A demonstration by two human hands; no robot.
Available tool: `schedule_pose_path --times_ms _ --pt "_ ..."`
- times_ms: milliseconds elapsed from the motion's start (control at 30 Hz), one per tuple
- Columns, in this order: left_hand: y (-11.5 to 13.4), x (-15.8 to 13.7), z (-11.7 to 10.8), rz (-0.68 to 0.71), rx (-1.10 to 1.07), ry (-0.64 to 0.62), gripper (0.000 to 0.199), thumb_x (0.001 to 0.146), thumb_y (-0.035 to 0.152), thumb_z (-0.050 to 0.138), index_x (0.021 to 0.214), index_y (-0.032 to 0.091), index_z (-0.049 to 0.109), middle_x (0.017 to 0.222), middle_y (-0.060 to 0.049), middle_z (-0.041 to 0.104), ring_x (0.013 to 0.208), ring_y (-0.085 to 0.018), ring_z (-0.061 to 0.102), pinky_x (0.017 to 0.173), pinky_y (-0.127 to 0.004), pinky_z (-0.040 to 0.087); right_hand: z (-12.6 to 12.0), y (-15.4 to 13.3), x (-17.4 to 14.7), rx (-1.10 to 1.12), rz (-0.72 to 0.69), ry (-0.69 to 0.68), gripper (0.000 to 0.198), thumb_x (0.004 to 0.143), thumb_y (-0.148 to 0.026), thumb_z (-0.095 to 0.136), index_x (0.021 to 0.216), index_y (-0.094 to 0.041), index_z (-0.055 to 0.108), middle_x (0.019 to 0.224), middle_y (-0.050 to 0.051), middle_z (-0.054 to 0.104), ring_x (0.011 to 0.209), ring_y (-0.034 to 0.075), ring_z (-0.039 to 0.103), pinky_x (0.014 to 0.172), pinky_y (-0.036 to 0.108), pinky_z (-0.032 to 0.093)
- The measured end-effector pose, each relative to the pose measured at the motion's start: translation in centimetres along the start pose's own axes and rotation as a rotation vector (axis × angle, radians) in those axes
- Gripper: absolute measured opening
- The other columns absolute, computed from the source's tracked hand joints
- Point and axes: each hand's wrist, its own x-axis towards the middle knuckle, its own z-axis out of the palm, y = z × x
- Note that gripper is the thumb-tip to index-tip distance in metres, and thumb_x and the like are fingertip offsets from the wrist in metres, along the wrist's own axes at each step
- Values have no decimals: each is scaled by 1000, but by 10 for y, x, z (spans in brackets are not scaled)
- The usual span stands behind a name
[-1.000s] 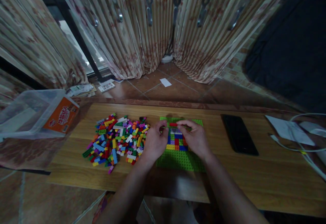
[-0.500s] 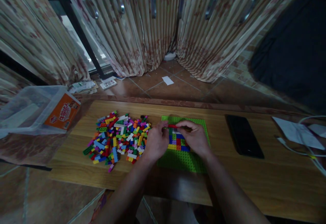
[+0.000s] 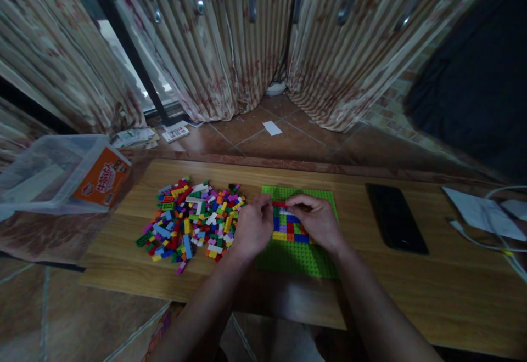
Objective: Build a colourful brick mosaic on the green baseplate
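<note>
The right hand [image 3: 317, 220] is pinching a narrow red plastic brick [image 3: 279, 204] near the far edge of a green studded plastic baseplate [image 3: 297, 261]; the left hand [image 3: 252, 228] is curling at the brick's left end, its grip unclear. Uneven pressure could leave the brick tilting.

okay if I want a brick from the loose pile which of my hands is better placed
Probably your left hand: it is right beside the pile of loose bricks, while your right hand is farther from it, over the green baseplate.
</note>
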Motion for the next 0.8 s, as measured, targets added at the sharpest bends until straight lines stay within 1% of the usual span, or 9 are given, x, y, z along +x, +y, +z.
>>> schedule_pose_path --times_ms 100,200,367,533,633,800 --pt "-1 0 0 2 6 0 33 90 18 50 119 14 66 109 -11 75 102 -20 71 93 -32 54 0 2 0 -59 -18 -4 13 78 -28 64 80 -25 76 88 2 76 83 19 68 80 34 52" --pt "0 -1 1 20 24 5 32 91 18 50 118 15 66 110 -10 75 101 -20 71 93 -32 54 -1 2 -1 -71 -21 -11 15 79 -28 62 81 -25 76 89 2 75 84 19 68 80 34 52" --pt "3 -3 1 48 103 9 33 90 17 49 119 17 66 109 -9 75 100 -20 71 94 -32 54 -1 -1 -1 -103 -22 -14 17 79 -25 59 80 -25 76 87 1 75 82 18 68 79 33 52" --pt "4 -5 2 82 173 -13 34 91 15 48 118 17 68 111 -9 75 100 -20 71 96 -33 53 -2 -3 -1 -135 -45 -24 18 79 -22 58 81 -25 76 89 1 76 84 18 69 82 33 52" --pt "4 -4 2 105 193 -29 34 90 14 48 117 18 69 112 -8 75 102 -20 71 98 -32 53 -3 -2 -1 -140 -55 -22 19 80 -22 58 81 -25 76 89 0 76 85 18 69 83 33 52" --pt "2 -2 3 126 220 -21 31 92 17 49 113 17 71 108 -8 76 99 -21 72 95 -32 53 -4 -3 -1 -129 -44 -15 16 81 -24 60 83 -25 76 88 1 76 83 18 69 82 33 53"
